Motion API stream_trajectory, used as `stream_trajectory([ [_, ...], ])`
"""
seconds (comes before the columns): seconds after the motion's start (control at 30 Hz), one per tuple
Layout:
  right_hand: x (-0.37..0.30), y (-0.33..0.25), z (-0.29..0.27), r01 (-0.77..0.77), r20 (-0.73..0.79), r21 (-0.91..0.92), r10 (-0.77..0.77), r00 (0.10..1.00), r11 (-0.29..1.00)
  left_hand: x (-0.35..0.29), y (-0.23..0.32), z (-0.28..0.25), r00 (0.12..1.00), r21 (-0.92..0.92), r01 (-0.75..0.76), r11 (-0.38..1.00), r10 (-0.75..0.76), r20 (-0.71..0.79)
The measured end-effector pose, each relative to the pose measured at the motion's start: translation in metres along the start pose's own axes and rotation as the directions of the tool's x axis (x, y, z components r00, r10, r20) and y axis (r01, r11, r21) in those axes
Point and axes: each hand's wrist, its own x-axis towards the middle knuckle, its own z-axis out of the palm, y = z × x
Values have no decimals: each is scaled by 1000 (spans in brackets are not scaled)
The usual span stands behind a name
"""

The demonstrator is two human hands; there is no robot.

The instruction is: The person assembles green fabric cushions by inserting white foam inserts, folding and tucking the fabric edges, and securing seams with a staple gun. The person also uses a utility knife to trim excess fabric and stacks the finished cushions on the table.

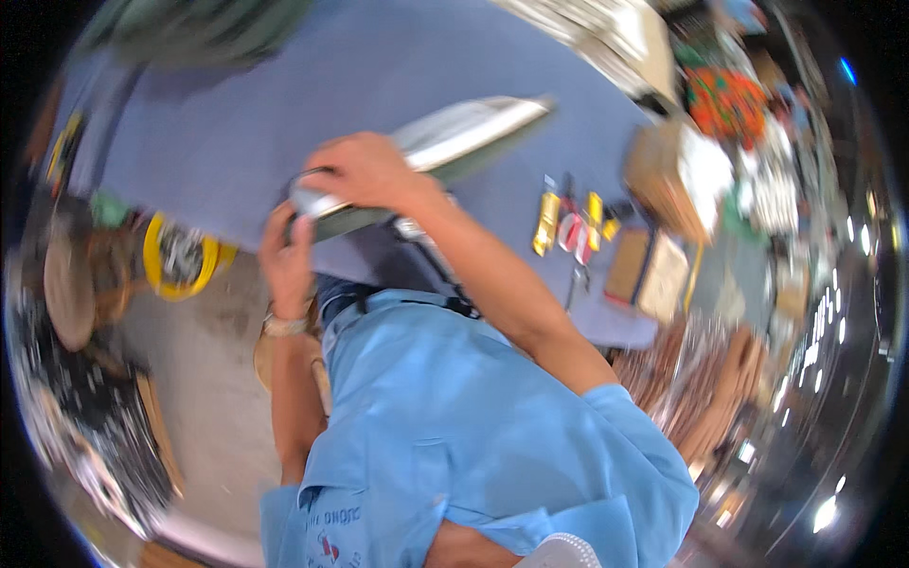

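A long, tapering silver-and-dark-green piece (473,128) lies slanted over the blue-grey table, its narrow tip at the upper right. Motion smears it, and its exact kind is unclear. My right hand (358,170) is closed over its nearer, left part, with a thin dark loop beside the fingers. At that same end, by the table's front edge, my left hand (287,254) pinches the piece between thumb and fingers. Part of the piece is hidden beneath my right hand.
Yellow-handled cutters (546,220) and red-handled scissors (571,230) lie to the right. Beyond them stand a box (647,275) and a brown stack (677,180). Dark green fabric (199,28) rests at the far left. A yellow-rimmed basket (180,256) stands left of the table.
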Motion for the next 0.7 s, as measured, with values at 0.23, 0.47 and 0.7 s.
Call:
stream_trajectory([
  [0.23,-139,13,-47,5,-615,587,442,653,810,28,-13,-27,936,66,175,982,-187,299],
  [0.47,-326,149,-9,-918,-644,238,759,96,318,28,-18,-32,947,-129,138,982,-93,307],
  [0.7,-319,163,4,-986,-484,152,875,-15,68,41,28,-40,896,120,59,991,-106,432],
])
